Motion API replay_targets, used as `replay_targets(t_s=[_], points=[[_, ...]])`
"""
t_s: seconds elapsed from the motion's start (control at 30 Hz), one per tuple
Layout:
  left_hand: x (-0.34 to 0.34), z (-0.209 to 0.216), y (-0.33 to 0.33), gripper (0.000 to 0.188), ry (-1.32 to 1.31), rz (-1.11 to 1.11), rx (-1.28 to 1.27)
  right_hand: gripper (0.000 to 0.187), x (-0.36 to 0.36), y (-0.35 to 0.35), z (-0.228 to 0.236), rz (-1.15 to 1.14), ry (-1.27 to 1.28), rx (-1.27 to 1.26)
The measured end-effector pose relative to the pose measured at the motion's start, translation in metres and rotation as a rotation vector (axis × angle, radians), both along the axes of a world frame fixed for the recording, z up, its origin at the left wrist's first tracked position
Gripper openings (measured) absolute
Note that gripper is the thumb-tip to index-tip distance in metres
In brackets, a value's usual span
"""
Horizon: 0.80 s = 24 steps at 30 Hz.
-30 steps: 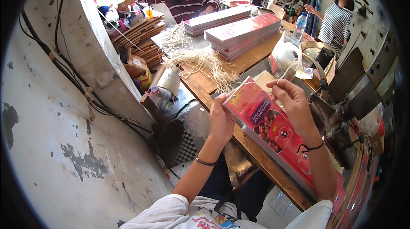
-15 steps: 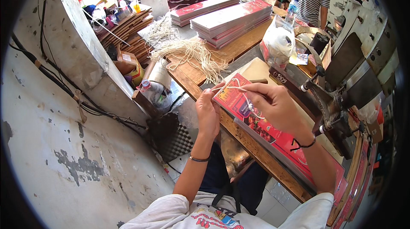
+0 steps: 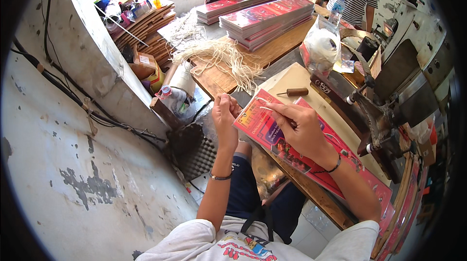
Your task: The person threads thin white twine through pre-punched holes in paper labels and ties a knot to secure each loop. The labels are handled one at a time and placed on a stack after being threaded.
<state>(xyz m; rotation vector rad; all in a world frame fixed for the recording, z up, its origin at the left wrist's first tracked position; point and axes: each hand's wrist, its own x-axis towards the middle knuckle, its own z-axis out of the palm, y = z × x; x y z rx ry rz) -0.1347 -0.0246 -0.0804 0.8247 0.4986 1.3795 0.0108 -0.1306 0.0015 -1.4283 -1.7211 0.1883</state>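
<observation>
A long red printed board [image 3: 265, 127] with food pictures lies slanting along the table's near edge. White cord [image 3: 263, 100] runs through the holes at its upper end. My right hand [image 3: 300, 127] is closed above the board, pinching the cord between thumb and fingers. Off the board's left corner, my left hand [image 3: 225, 117] is raised and closed on what looks like a short cord end by the corner hole; its fingers mostly hide it. An awl with a wooden handle [image 3: 296, 92] rests beyond the board on a pale sheet [image 3: 287, 78].
Loose white cords [image 3: 226, 61] spread over the wooden table [image 3: 209, 78]. Behind them are stacks of red boards [image 3: 267, 25]. A white plastic bag [image 3: 321, 46] and a metal clamp-like fixture [image 3: 372, 122] stand to the right. Two people are across the table.
My left hand has moved left, off the board's corner. My right hand has shifted slightly down, uncovering the awl. The cord's hanging part now lies lower, beside my right hand.
</observation>
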Motion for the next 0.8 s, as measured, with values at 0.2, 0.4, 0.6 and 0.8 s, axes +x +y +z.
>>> replay_targets(t_s=[0.2, 0.4, 0.6, 0.8], points=[[-0.035, -0.001, 0.000, 0.028, 0.265, -0.262, 0.085, 0.022, 0.000, -0.003, 0.012, -0.026, -0.047, -0.183], [-0.048, 0.006, -0.023, 0.028, 0.459, -0.437, 0.172, 0.022, -0.003, -0.008, 0.035, -0.029, 0.012, -0.090], [-0.030, 0.034, -0.050, 0.028, 0.715, -0.343, 0.475, 0.022, 0.001, -0.015, 0.057, -0.041, -0.206, -0.204], [-0.024, 0.034, -0.059, 0.037, 0.792, -0.232, 0.518, 0.020, 0.001, -0.017, 0.035, -0.089, 0.129, -0.263]])
